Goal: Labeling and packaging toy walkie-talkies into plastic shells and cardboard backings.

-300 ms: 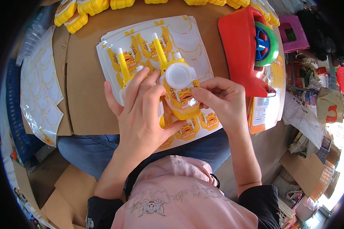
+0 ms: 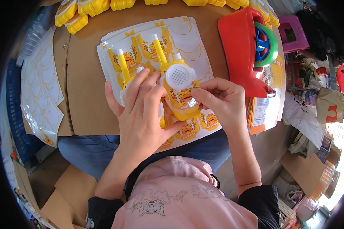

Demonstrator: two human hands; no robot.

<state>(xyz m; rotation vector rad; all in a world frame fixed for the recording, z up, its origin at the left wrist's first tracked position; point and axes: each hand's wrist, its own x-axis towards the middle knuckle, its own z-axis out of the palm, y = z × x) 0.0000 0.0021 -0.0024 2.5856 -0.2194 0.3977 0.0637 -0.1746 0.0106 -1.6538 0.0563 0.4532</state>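
Two yellow-and-white toy walkie-talkies lie side by side on a stack of sticker sheets [image 2: 189, 34]. The right walkie-talkie [image 2: 180, 76] has a round white speaker grille and a yellow antenna. A glossy duck sticker [image 2: 185, 100] covers its lower front. My right hand [image 2: 221, 97] pinches the sticker's upper right edge, thumb on top and fingers curled by the toy's side. My left hand [image 2: 141, 108] reaches over the left walkie-talkie [image 2: 125, 72], mostly hiding it. Its index finger and thumb curve round the left side of the right toy, steadying it.
A red tape dispenser [image 2: 237, 49] with a green-and-blue roll stands at the right. Several yellow toy parts [image 2: 122, 4] line the far edge. Peeled sticker sheets [image 2: 42, 87] lie at the left on the cardboard tabletop [image 2: 84, 76]. Orange printed packaging [image 2: 262, 114] sits below the dispenser.
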